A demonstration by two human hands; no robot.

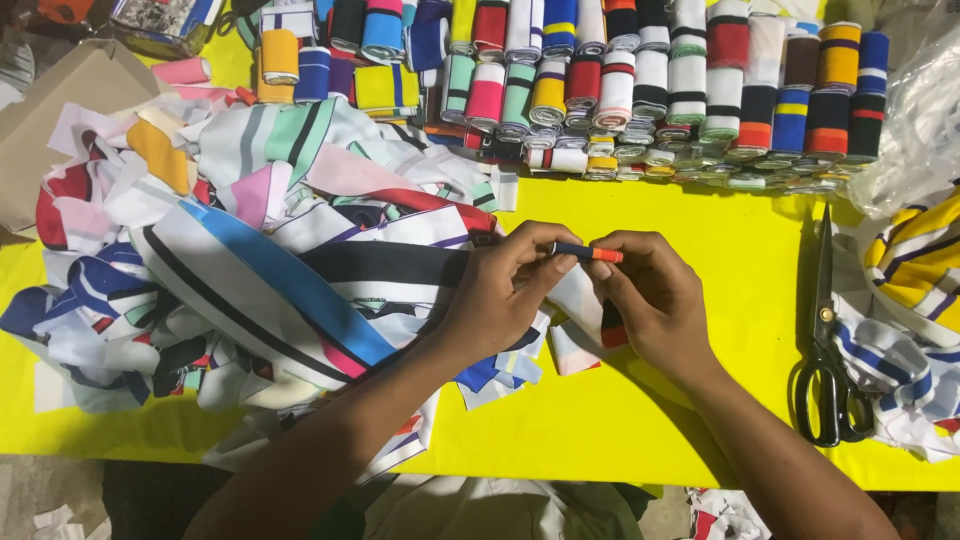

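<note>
- Left hand [500, 290]: enters from 7 o'clock, forearm angled up toward the table centre; palm down, wrist slightly bent; thumb and forefinger pinched on the dark-blue end of the strip, other fingers curled beneath.
- Right hand [655, 300]: enters from 5 o'clock, forearm rising toward centre; back of hand up; thumb and forefinger pinched on the orange end of the strip, remaining fingers folded under against hanging cloth.
- Strip [587, 252]: narrow folded band of fabric, dark blue and orange, held level between both hands at table centre, just above the surface; white cloth with a red and black patch hangs below it, between the palms.
- Table [700, 250]: covered in bright yellow.
- Pile [250, 250]: loose striped fabric pieces, white, blue, black, pink, mint, heaped at 9 o'clock of the hands; the left forearm lies across its lower edge.
- Rolls [640, 90]: folded striped bands in many colours, ranked in rows at 12 o'clock, well apart from the hands.
- Scissors [826, 340]: black-handled, lying flat at 3 o'clock, blades pointing to 12, near the right forearm, not touched.
- Bundle [910, 300]: more striped cloth, yellow, white and blue, at the far 3 o'clock edge, just beside the scissors.
- Box [60, 100]: brown cardboard, at 10 o'clock.
</note>
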